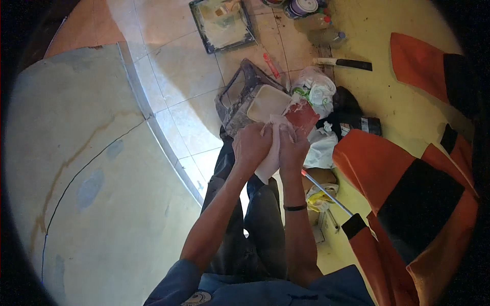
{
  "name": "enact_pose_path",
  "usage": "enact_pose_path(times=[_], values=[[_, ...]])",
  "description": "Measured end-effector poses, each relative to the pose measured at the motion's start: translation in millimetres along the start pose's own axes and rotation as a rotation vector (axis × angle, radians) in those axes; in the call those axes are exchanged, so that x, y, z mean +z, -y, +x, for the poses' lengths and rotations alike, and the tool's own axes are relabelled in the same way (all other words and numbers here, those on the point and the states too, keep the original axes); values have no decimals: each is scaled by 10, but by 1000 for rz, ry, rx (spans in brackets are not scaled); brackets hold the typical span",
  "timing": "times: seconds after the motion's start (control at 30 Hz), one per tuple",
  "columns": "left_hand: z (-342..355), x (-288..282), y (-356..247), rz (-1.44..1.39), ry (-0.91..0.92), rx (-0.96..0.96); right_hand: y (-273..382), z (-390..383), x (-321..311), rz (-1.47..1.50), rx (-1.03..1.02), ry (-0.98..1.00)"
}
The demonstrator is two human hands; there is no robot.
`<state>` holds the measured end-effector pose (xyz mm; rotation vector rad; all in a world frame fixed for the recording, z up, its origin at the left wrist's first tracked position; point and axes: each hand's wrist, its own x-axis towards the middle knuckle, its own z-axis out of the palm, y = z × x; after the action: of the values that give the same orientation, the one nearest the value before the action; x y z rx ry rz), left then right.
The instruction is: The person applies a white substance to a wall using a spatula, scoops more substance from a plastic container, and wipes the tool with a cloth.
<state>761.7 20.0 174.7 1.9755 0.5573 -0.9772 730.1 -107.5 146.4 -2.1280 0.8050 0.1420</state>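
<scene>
My left hand (251,147) and my right hand (294,149) are close together in front of me. Both are closed on a limp white cloth (270,166) that hangs down between them. Just beyond my right fingers is a flat red piece (304,118) smeared with white paste. Whether that hand also grips it, I cannot tell. Beyond my left hand is a smeared grey tub (235,109), with a pale, square-cornered container (269,102) at it. My fingertips are partly hidden in the cloth.
A paint tray (210,43) sits far off on the tiles, near a red-handled tool (271,65). Crumpled plastic bags (316,84), a black-handled brush (352,64) and bottles (334,36) lie right of it. Orange-and-black fabric (377,168) is at right; a patched wall (97,168) rises at left.
</scene>
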Motion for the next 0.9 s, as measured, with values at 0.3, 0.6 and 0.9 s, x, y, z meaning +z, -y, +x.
enact_pose_path(times=[0.3,0.6,0.9], values=[[91,55,155,-110,-134,53,-21,-115,28,132,135,147],[128,51,228,-191,-143,-22,52,-186,34,309,171,125],[87,-206,527,-140,233,90,-30,-329,78,526,351,35]])
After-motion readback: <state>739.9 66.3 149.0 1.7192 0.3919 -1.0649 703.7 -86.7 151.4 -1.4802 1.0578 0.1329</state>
